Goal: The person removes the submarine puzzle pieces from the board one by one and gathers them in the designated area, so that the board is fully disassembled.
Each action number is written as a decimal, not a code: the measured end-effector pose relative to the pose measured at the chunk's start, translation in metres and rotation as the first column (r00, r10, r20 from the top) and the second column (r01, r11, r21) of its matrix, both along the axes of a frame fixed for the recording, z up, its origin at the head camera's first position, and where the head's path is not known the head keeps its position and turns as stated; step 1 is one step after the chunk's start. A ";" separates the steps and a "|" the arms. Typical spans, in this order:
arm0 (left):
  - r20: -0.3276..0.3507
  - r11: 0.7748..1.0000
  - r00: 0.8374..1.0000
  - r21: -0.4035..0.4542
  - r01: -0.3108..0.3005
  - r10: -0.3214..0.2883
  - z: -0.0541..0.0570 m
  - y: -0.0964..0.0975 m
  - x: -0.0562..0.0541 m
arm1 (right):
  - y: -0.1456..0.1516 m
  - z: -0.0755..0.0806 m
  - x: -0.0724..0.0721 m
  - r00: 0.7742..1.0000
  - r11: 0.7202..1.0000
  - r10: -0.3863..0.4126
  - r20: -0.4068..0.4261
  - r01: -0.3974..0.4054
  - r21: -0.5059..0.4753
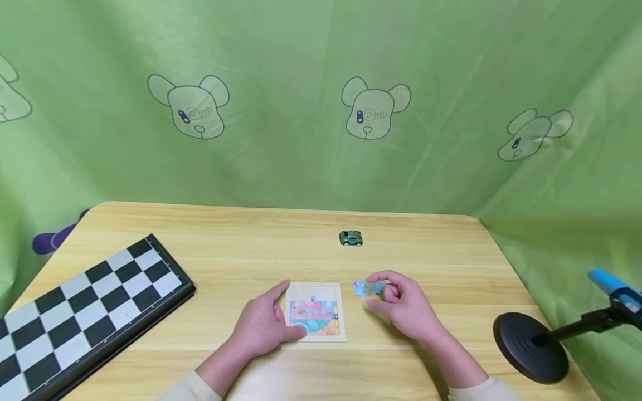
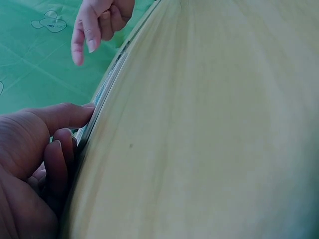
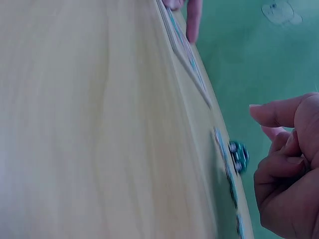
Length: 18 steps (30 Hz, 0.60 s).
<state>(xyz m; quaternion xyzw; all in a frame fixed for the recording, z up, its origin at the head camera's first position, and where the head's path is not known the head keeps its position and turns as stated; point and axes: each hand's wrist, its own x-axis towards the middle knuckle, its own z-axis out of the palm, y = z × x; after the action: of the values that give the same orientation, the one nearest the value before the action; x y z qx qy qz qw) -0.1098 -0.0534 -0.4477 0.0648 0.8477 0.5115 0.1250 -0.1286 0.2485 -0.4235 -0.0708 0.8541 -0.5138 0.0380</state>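
Note:
A square jigsaw puzzle board (image 1: 313,290) with a pale rim lies on the wooden table, its lower part filled with pink, blue and orange pieces. At its left edge, my left hand (image 1: 263,324) holds it, thumb on the lower left corner. The left wrist view shows that thumb (image 2: 70,115) on the board's edge and other fingers bent below. To the right of the board are loose blue puzzle pieces (image 1: 360,288). Over them hovers my right hand (image 1: 407,308), thumb and index finger apart, the others curled, nothing visible between them.
A small green toy car (image 1: 350,238) stands farther back on the table. At the left lies a black-and-white chessboard (image 1: 107,303). A round black stand base (image 1: 529,348) with an arm and a blue part occupies the right side. Green cloth (image 1: 301,167) hangs behind the table.

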 end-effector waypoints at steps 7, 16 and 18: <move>0.010 1.000 1.000 -0.008 -0.009 0.010 -0.001 0.000 -0.001 | -0.031 0.002 -0.004 0.994 0.993 0.105 -0.003 -0.106 -0.046; -0.006 1.000 1.000 0.000 0.002 -0.002 0.000 0.000 -0.001 | -0.065 0.001 -0.013 0.977 0.977 0.210 0.033 -0.209 -0.031; -0.009 1.000 1.000 -0.003 0.004 -0.004 -0.001 0.000 -0.001 | -0.072 -0.002 -0.014 0.973 0.975 0.223 0.049 -0.223 -0.020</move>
<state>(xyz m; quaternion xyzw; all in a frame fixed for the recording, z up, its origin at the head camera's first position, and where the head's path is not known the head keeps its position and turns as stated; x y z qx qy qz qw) -0.1111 -0.0539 -0.4483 0.0688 0.8488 0.5098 0.1224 -0.1428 0.1762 -0.4252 -0.1533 0.8357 -0.5142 0.1168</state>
